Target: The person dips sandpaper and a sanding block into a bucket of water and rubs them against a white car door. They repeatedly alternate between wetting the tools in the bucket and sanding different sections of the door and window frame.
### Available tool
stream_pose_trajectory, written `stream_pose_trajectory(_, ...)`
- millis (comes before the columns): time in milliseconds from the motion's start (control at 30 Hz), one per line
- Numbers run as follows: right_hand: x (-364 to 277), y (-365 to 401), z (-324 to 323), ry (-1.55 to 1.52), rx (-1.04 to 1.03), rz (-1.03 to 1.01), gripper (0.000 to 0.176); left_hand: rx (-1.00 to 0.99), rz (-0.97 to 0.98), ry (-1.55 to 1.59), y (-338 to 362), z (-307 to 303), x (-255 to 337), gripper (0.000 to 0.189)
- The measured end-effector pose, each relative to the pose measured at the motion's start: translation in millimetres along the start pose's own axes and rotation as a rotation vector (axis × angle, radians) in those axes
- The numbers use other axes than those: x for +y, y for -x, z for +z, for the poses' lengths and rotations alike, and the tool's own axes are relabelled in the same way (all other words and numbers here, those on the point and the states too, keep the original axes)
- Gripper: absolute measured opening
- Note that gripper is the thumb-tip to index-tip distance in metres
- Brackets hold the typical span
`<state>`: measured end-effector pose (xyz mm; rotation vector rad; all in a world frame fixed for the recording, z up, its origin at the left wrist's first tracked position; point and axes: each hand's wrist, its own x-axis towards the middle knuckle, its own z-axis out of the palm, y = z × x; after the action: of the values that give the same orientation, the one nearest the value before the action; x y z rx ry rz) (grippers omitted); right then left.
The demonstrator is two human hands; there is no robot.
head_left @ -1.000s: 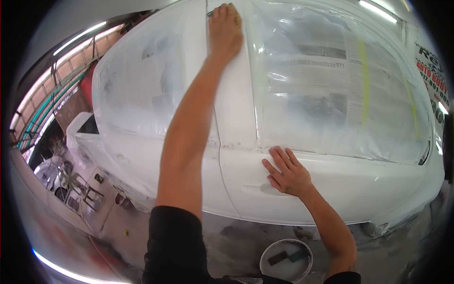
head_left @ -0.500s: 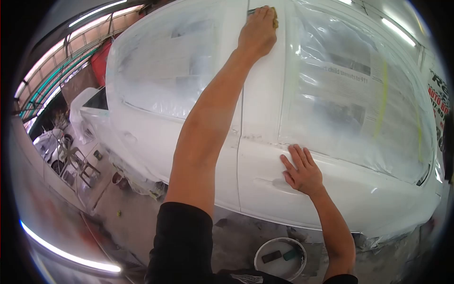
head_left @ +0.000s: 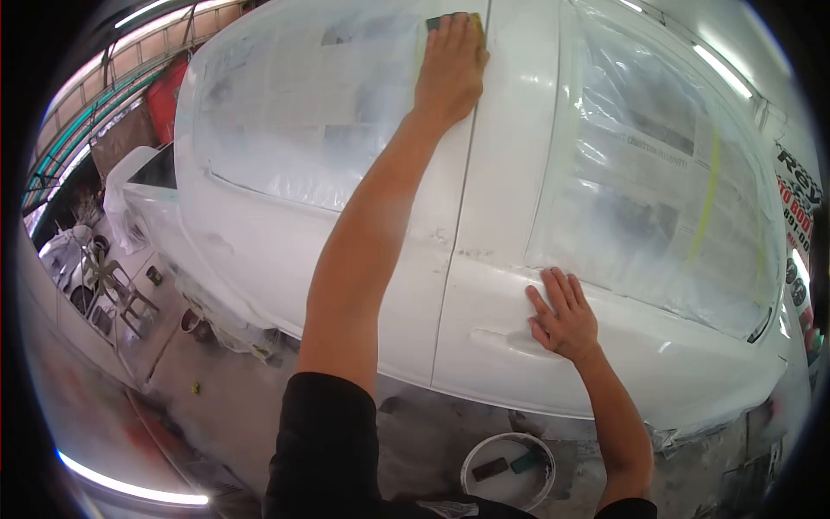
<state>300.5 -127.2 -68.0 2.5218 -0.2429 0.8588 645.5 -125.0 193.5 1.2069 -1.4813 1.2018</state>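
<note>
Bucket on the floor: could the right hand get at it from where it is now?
Probably yes: the right hand lies flat and empty on the door, and the bucket sits below that forearm with nothing between, though stooping is likely needed.

A white bucket (head_left: 512, 495) is sitting on the grey floor (head_left: 233, 389), holding two dark blocks (head_left: 490, 470). A metal stool (head_left: 117, 290) is standing at left; a red-lettered sign (head_left: 800, 208) is hanging far right.

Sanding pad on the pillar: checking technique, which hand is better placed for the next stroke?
Likely left hand: it presses the sanding pad on the pillar; right hand lies flat on the door.
</note>
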Motion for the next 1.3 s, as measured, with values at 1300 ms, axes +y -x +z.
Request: stream_pose_trajectory(1300, -5.6, -6.8, 3.5, -0.032, 0.035, -0.003, 0.065, 0.091, -0.532, 0.102, 120.0, -1.9, 113.6, 0.063)
